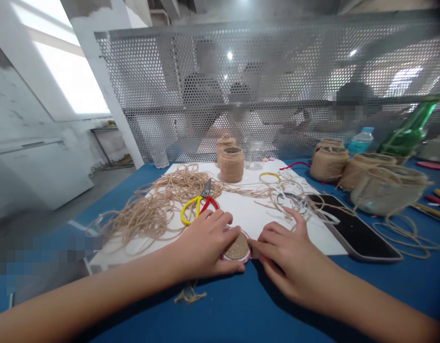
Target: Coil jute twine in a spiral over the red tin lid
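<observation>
A small round lid lies near the front edge of the white sheet, its top covered with coiled jute twine and its rim pink and white. My left hand grips it from the left, thumb at the near side and fingers over the far side. From the right, the bent fingers of my right hand press together at the rim, with one outer finger raised. Whether a twine end is between those fingertips I cannot tell. Beyond my left hand lie scissors with one yellow and one red handle, beside a loose heap of jute twine.
Twine-wrapped jars stand at the sheet's back. A yellow ring and pale strips lie right of them. A phone, more jars and a green bottle occupy the right. Behind rises a perforated metal screen.
</observation>
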Tool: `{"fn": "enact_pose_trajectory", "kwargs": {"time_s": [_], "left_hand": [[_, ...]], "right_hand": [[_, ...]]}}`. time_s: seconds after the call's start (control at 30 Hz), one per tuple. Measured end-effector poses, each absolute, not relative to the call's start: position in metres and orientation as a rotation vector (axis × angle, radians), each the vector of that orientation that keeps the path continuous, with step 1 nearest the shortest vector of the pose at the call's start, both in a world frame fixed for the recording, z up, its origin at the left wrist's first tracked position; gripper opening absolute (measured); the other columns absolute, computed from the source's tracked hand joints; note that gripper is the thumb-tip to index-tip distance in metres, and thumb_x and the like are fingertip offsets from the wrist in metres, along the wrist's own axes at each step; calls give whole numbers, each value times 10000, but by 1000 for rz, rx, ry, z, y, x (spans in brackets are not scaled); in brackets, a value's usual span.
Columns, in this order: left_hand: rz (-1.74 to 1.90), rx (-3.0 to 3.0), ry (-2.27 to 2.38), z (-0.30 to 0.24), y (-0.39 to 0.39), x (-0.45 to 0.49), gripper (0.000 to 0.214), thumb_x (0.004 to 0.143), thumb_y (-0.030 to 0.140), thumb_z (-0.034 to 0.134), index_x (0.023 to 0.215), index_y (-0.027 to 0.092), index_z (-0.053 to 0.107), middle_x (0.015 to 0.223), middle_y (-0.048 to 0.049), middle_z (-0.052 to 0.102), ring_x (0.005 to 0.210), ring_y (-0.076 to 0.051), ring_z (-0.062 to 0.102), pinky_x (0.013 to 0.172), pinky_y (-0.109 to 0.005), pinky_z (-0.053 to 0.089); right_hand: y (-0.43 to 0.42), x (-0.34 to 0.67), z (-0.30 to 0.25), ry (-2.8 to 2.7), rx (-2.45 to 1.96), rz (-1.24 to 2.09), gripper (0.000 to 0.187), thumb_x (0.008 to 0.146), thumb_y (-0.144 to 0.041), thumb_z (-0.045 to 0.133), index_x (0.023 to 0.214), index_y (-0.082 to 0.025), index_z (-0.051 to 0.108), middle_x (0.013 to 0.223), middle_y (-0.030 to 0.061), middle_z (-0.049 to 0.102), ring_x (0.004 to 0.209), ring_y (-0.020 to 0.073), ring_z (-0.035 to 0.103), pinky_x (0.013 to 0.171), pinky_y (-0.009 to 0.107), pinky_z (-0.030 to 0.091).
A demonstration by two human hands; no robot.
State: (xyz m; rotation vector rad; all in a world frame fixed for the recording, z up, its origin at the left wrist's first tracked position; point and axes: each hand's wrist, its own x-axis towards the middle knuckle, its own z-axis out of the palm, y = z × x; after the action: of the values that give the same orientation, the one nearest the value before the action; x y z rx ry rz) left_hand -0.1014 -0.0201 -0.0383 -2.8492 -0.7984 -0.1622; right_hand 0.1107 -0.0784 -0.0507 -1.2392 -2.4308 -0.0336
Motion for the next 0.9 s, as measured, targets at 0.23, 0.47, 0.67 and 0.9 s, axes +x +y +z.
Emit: {"fn": "enact_pose_trajectory", "kwargs": {"time_s": [0.23, 0.47, 0.67, 0.9], "left_hand": [[-161, -2849, -769, -39, -20, -101, 599, 791, 677, 468, 1095, 170, 562, 1013, -95, 551, 936, -268, 485, 819, -406, 364], [-236, -2950, -626, -36, -17, -102, 585, 810, 606, 515, 1232, 202, 473, 1121, -90, 539, 1003, -261, 474, 896, -413, 340], [-155, -3061, -575, -34, -18, -101, 405, 859, 514, 504, 1088, 183, 555, 1028, -73, 577, 962, -226, 502, 892, -352, 367], [-232, -3187, -672, -32, -13, -104, 496, 844, 520, 525, 1221, 201, 490, 1117, -78, 567, 1010, -229, 513, 915, -362, 382]], "right_hand": [[-76, 109, -53, -2460, -1206, -91, 156, 756, -162, 501, 865, -229, 590, 754, -22, 576, 833, 150, 527, 1037, 523, 21], [-76, 109, -54, -2474, -1212, -94, 158, 727, -146, 503, 834, -222, 591, 762, -12, 586, 854, 159, 531, 1039, 529, 12], [-76, 109, -49, -2463, -1243, -87, 140, 785, -182, 485, 839, -236, 603, 750, -18, 587, 839, 157, 533, 1033, 538, 28], [-78, 110, -50, -2466, -1240, -86, 235, 723, -135, 491, 890, -246, 615, 764, -18, 601, 852, 162, 537, 1037, 546, -7]]}}
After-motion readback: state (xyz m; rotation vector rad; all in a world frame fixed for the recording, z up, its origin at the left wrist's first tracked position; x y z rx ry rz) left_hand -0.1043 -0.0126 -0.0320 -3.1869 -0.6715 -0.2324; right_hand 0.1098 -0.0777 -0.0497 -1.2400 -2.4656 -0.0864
